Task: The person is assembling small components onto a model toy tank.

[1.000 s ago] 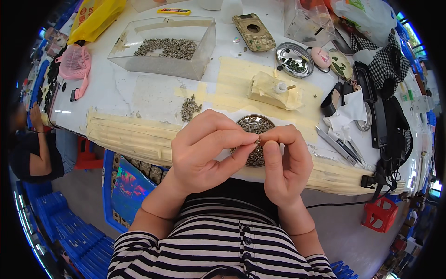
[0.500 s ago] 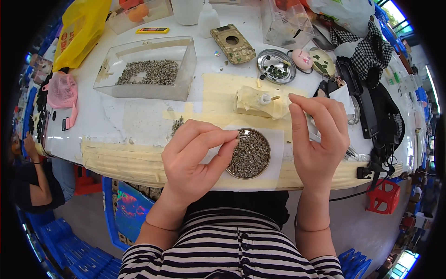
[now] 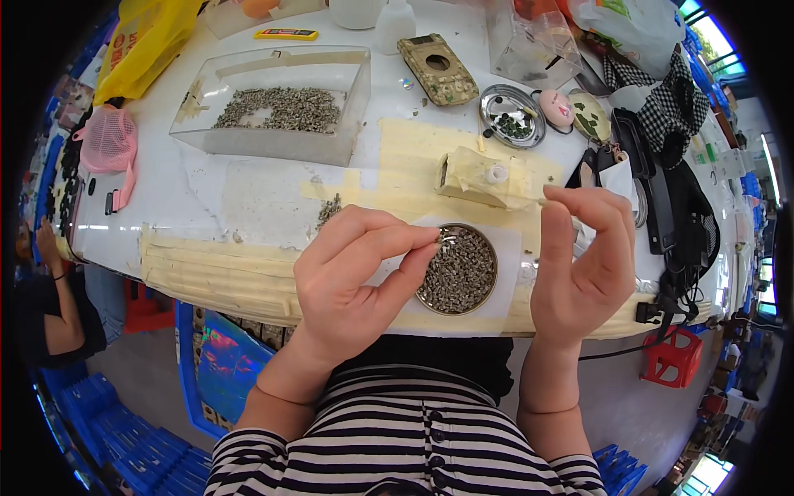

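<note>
My left hand [image 3: 351,281] is closed in a pinch at the left rim of a round tin [image 3: 494,289] full of small silvery metal pieces [image 3: 459,269]. What lies between its fingertips is too small to name. To the right of the tin, my right hand [image 3: 583,256] is raised, thumb and forefinger closed on a thin pale stick [image 3: 542,202], of which only a short tip shows. Just beyond that tip stands a block wrapped in masking tape [image 3: 471,183], with a white nozzle-like tube [image 3: 496,173] on top.
A clear bin [image 3: 351,149] of similar metal pieces stands at the far left. Behind the block lie a camouflage-patterned case [image 3: 437,70] and a metal dish [image 3: 538,136] with dark green bits. A pink mesh strainer [image 3: 109,140] rests at left, black cables [image 3: 682,281] at right.
The stick that stood in the white tube is gone from it, and my right hand now pinches a thin stick. My left hand stays at the tin's rim. The whole view has shifted slightly.
</note>
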Demonstrator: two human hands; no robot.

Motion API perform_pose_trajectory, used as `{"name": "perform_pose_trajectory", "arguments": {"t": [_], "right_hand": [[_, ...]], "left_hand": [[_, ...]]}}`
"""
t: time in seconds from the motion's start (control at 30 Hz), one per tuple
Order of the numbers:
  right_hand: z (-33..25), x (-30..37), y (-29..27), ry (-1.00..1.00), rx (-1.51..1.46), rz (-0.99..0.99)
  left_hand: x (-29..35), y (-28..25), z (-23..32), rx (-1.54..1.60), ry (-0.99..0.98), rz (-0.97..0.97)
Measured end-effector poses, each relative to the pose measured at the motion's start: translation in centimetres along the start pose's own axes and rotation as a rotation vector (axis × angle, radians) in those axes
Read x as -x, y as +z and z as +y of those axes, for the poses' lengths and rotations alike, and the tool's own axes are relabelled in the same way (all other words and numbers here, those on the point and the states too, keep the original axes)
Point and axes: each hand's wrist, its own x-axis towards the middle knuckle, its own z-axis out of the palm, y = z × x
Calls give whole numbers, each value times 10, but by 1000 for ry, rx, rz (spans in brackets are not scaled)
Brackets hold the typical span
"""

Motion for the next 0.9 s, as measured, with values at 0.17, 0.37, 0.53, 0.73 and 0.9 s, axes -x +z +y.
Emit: {"name": "perform_pose_trajectory", "arguments": {"t": [0.17,0.37,0.53,0.73,0.9], "right_hand": [[-5,14,6,194,-313,-76],[-3,18,13,189,-288,-115],[-4,17,13,201,-275,-113],[-3,18,13,190,-267,-121],[-2,18,14,187,-261,-121]], "left_hand": [[-1,1,1,-7,12,-3],[-1,2,1,-26,23,-7],[-1,2,1,-33,25,-8],[-1,2,1,-41,33,-10],[-1,2,1,-40,32,-9]]}}
